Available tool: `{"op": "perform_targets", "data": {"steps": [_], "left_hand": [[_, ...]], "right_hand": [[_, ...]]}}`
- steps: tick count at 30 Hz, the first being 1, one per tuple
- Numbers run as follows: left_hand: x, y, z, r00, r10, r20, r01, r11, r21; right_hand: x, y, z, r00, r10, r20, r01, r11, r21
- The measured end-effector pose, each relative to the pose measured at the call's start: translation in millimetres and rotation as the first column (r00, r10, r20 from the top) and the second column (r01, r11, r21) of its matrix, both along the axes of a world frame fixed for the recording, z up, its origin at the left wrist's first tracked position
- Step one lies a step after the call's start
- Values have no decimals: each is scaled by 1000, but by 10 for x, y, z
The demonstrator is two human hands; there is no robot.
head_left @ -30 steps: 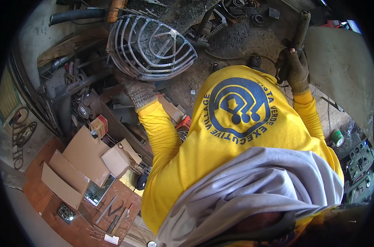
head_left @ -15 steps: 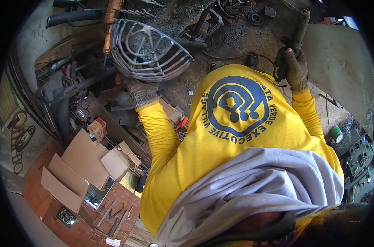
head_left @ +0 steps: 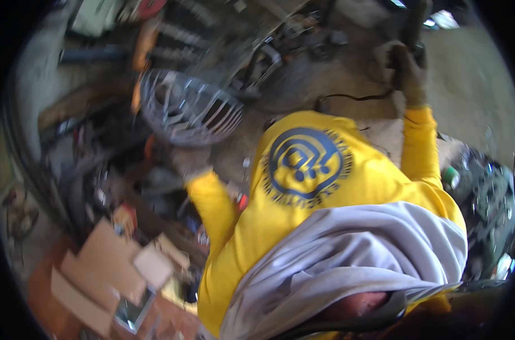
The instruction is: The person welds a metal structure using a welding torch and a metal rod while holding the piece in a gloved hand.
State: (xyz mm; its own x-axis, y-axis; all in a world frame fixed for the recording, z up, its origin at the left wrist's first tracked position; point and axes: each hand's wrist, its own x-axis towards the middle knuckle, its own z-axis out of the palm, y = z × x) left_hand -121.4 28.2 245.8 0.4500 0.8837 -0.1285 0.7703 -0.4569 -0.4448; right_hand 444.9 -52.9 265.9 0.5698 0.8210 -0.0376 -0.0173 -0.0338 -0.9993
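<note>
My left hand, in a knitted work glove, is at the lower rim of a rounded cage of welded metal bars. Its fingers are hidden and smeared by motion, so I cannot make out its grip. At the upper right my gloved right hand is closed round a long, dark power tool, held upright. A dark cord runs off leftward from beside that hand. Against the cage's left side stands an orange bar-shaped piece, also blurred.
Cardboard pieces lie on a brown board at the lower left. Metal scraps and parts clutter the left side. A pale sheet lies at the right, above a green can and a heap of dark tools.
The view has shifted and blurred. The cage and my left hand now appear lower, and the upper part of the power tool is nearer the top edge. My right hand still grips it.
</note>
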Motion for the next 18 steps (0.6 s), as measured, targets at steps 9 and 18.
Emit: {"op": "perform_targets", "data": {"steps": [9, 18], "left_hand": [[353, 94, 234, -828, 508, -236, 519, 537, -665], [781, -406, 647, -937, 338, 90, 176, 677, -715]], "right_hand": [[1202, 930, 860, 173, -469, 866, 653, 713, 256], [1804, 2193, 383, 201, -397, 896, 673, 720, 169]]}}
